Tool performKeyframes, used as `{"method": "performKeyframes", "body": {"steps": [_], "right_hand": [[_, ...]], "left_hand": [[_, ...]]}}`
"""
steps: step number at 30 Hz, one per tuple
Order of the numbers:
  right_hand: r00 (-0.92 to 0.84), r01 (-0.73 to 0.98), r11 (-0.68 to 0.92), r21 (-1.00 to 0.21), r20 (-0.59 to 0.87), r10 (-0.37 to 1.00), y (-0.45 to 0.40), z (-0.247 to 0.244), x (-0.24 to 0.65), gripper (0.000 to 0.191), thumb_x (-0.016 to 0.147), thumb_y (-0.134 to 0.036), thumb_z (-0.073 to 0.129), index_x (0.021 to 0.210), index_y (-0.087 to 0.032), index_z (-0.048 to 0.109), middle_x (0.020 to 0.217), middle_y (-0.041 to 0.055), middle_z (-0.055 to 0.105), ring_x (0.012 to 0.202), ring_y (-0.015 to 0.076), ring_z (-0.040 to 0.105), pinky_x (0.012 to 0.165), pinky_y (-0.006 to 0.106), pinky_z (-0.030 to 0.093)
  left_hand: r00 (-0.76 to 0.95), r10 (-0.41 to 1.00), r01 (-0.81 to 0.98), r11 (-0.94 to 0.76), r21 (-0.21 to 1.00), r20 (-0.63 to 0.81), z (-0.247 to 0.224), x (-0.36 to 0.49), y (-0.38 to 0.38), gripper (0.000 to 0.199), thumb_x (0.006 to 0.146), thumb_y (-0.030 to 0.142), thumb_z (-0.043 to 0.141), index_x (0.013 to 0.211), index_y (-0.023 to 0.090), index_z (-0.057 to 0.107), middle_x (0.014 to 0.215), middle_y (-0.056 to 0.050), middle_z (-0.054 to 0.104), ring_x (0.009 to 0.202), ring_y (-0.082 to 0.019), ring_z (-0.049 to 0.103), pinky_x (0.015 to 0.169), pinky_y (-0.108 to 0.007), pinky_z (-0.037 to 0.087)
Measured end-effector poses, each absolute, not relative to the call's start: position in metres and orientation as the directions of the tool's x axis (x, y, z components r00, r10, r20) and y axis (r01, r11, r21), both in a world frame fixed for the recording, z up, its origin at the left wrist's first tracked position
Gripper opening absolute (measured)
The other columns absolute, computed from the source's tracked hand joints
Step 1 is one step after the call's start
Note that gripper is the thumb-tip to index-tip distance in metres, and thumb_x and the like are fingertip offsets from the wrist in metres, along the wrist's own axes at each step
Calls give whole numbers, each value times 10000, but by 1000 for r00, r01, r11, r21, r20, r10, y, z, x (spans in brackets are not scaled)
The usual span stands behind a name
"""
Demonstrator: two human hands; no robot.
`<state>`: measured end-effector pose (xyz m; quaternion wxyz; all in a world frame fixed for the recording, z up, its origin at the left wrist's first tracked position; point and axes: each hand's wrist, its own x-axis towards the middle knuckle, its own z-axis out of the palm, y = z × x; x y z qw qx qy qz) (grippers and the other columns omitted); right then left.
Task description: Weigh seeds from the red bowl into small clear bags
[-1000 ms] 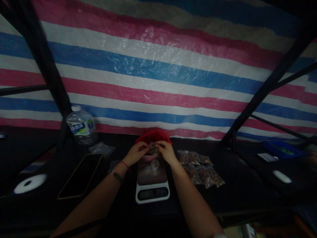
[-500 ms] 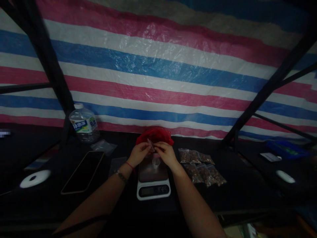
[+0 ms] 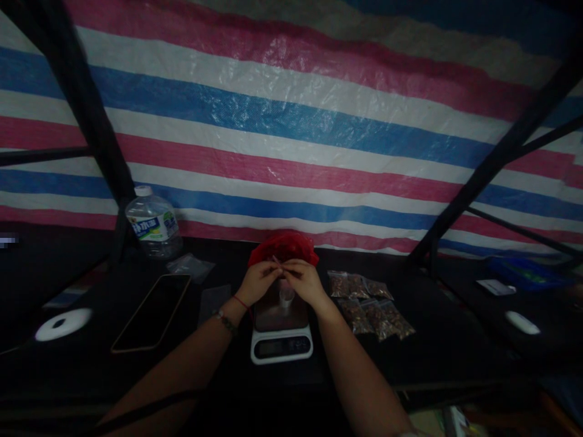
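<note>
My left hand [image 3: 259, 282] and my right hand [image 3: 304, 280] meet above the kitchen scale [image 3: 281, 335], fingers pinched on the top edge of a small plastic zip bag [image 3: 276, 261]. Most of that bag is hidden behind my fingers. On the scale's metal plate, just below my hands, is a small clear cup [image 3: 286, 296]. Directly behind my hands lies an open red plastic bag [image 3: 285, 244], its contents too dark to make out. To the right, several filled zip bags [image 3: 378, 318] of brown bits lie in two rows.
On the left are a phone [image 3: 152, 312], a white oval device [image 3: 62, 325], empty clear bags [image 3: 190, 267] and a large plastic bottle [image 3: 153, 226]. A blue tray [image 3: 528, 273] and a white mouse-like object [image 3: 523, 323] lie right. Striped sheeting [image 3: 291, 145] hangs behind, between dark metal posts.
My fingers have drawn closer together along the small bag's edge, and less of the bag shows. The view has shifted very slightly; the other things lie as before.
</note>
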<state>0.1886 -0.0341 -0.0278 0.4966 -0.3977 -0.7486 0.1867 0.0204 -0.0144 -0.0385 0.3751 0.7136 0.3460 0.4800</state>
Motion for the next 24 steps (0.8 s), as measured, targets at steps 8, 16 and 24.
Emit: {"method": "performKeyframes", "body": {"steps": [8, 16, 24], "right_hand": [[-131, 476, 596, -647, 618, 775, -38, -24, 185, 112, 776, -164, 604, 728, -193, 700, 773, 39, 680, 752, 160, 632, 705, 269, 496], [68, 689, 427, -585, 639, 766, -38, -17, 185, 143, 734, -164, 555, 597, -206, 545, 653, 11, 532, 658, 159, 514, 635, 278, 435], [64, 395, 486, -780, 551, 832, -25, -31, 191, 198, 839, -259, 476, 879, -212, 664, 962, 54, 673, 937, 184, 606, 840, 315, 483]], "left_hand": [[328, 798, 221, -586, 780, 506, -36, 22, -17, 205, 827, 316, 551, 736, 152, 636, 742, -36, 649, 703, -141, 595, 649, -236, 462], [186, 834, 450, -543, 709, 520, -33, 31, -10, 140, 739, 187, 481, 606, 177, 522, 612, 10, 531, 605, -129, 501, 581, -240, 367], [146, 795, 451, -583, 676, 588, -28, 19, -7, 178, 724, 187, 430, 558, 183, 493, 619, -4, 522, 644, -145, 505, 630, -261, 393]]}}
